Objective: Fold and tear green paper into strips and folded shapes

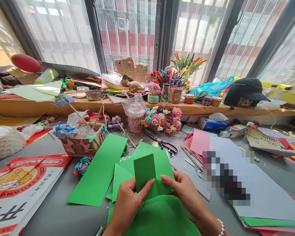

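Note:
Both my hands hold one piece of green paper (144,170) that is partly folded, with a darker green flap standing up in its middle. My left hand (127,203) pinches its lower left part, thumb on top. My right hand (184,193) grips its right edge, thumb pressed on the fold. Under my hands lies another green sheet (162,218). A long green strip (100,170) lies flat to the left on the grey table (64,213).
Scissors (168,146) lie behind the paper, a second pair (195,167) to the right. A small basket (82,141), a plastic cup (135,114), paper flowers (162,119), a stack of coloured sheets (260,193) and a printed box (17,190) crowd the table. The window ledge (39,106) is cluttered.

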### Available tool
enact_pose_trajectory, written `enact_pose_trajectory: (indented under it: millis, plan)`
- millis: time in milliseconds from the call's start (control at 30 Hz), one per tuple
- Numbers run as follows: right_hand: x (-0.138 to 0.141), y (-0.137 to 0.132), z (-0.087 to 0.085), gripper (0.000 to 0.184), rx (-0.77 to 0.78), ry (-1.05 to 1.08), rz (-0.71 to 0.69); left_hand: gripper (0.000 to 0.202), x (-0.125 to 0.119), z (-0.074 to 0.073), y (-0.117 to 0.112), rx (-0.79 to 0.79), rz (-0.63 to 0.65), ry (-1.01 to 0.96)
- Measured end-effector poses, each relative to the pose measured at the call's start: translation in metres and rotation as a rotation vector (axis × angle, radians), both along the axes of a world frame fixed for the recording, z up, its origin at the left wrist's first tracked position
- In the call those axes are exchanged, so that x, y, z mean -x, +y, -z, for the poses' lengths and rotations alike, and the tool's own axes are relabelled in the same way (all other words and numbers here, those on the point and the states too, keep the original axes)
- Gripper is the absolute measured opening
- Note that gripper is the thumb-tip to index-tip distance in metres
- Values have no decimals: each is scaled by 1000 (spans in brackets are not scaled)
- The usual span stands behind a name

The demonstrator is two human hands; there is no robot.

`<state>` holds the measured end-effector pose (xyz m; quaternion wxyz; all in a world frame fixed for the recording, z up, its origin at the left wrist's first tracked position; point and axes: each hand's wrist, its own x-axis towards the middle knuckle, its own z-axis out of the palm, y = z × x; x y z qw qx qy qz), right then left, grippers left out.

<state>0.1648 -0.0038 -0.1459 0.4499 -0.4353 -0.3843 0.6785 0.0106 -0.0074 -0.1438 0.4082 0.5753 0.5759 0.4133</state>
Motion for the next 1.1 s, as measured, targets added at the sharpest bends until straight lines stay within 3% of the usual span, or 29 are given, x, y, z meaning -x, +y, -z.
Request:
enact_pose_trajectory:
  millis: [200,500,900,1100]
  plan:
    - [-2,1,-5,28,-78,-127,30,33,1,-2,1,127,49,-59]
    - [2,1,-3,24,-5,-82,64,32,-1,4,-2,-84,0,110]
    - [1,-1,-7,26,-67,-100,13,31,4,2,3,97,87,-63]
    - [4,-1,1,26,-55,-90,62,29,2,0,-1,-11,-4,6]
